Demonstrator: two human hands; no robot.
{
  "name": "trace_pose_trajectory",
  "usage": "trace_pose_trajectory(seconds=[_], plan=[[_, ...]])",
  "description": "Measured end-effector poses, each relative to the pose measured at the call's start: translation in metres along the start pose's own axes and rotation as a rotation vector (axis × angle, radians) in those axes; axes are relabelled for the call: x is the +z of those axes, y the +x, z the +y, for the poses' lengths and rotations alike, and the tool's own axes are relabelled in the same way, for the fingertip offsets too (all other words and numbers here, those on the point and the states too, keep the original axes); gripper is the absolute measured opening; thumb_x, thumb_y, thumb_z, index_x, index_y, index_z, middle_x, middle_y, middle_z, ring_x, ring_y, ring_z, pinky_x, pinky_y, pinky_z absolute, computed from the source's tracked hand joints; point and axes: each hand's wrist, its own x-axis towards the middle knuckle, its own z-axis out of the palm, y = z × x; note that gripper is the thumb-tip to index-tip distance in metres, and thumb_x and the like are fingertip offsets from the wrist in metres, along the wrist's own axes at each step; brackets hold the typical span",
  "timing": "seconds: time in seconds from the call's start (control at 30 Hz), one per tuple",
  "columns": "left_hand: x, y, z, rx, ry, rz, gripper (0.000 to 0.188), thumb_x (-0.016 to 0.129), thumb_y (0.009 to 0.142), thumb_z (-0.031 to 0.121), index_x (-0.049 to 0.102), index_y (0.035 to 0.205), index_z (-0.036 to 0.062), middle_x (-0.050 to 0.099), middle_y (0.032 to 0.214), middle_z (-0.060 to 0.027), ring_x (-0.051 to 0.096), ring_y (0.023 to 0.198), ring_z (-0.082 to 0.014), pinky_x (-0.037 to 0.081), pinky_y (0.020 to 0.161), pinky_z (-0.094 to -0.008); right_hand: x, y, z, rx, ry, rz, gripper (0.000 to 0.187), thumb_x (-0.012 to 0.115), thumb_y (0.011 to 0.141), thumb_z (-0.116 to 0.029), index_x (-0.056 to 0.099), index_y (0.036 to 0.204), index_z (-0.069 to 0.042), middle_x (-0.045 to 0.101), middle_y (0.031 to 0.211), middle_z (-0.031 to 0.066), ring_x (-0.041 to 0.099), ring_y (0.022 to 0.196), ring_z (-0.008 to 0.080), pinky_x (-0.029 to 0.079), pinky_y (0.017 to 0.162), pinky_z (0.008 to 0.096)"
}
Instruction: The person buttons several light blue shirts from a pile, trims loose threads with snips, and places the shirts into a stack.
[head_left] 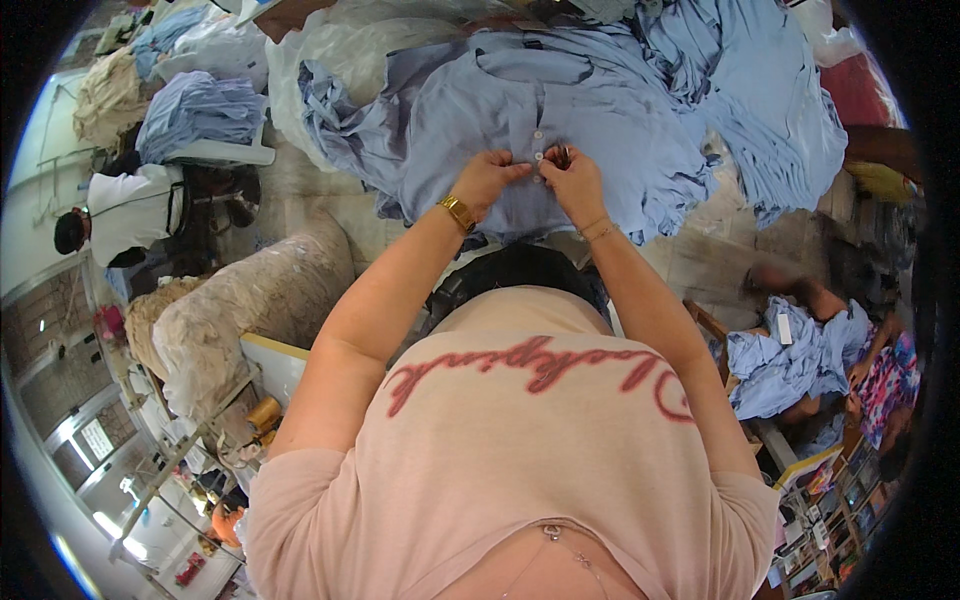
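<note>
Shirt [455, 120] lies spread at the near edge of a blue clothes pile [770, 100]. The right hand [577, 188] holds a small dark thing [563, 157] by white buttons [538, 135]; the left hand [484, 182] touches the shirt, pinching or not, I can't tell.

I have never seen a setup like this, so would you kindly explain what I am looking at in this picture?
There is no machine here: a person works with two bare hands. The single picture comes from a fisheye camera worn on the head, looking down; its wide lens bends straight edges. In front lies a light blue garment with small white buttons. The left hand, with a gold watch on its wrist, touches the garment beside them; whether it pinches, I cannot tell. The right hand holds a small dark object, too hidden to identify. More blue cloth lies to the right.
</note>
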Motion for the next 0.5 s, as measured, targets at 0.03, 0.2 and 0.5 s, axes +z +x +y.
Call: trace_pose_trajectory(seconds=[0.03,0.2,0.5], plan=[[0.0004,0.0012,-0.0015,-0.006,-0.018,0.009,0.012,0.061,0.077,0.016,0.058,0.077,0.0042,0.049,0.068,0.0043,0.041,0.064,-0.0062,0.032,0.061,-0.0207,0.0007,0.0013,-0.0012,0.023,0.036,0.001,0.018,0.062,0.066,-0.015,0.056,0.073,0.0,0.058,0.064,0.0105,0.055,0.058,0.0181,0.043,0.055,0.0292],[0.0027,0.0035,0.0009,-0.041,-0.107,0.033,0.011,0.061,0.077,0.014,0.058,0.078,0.0039,0.049,0.069,0.004,0.041,0.065,-0.0065,0.032,0.061,-0.0207,-0.0028,0.0044,-0.0075,-0.058,-0.103,-0.044,0.019,0.06,0.065,-0.017,0.055,0.072,0.001,0.057,0.062,0.0116,0.055,0.057,0.0202,0.043,0.055,0.0303],[0.0028,0.0051,0.0009,-0.02,-0.053,0.046,0.012,0.06,0.077,0.016,0.056,0.075,0.0056,0.048,0.068,0.0044,0.039,0.063,-0.0069,0.031,0.059,-0.0213,-0.0021,0.0091,-0.0052,-0.115,-0.148,-0.054,0.014,0.059,0.068,-0.012,0.054,0.074,-0.001,0.053,0.06,0.0031,0.049,0.054,0.0104,0.04,0.051,0.0235]])
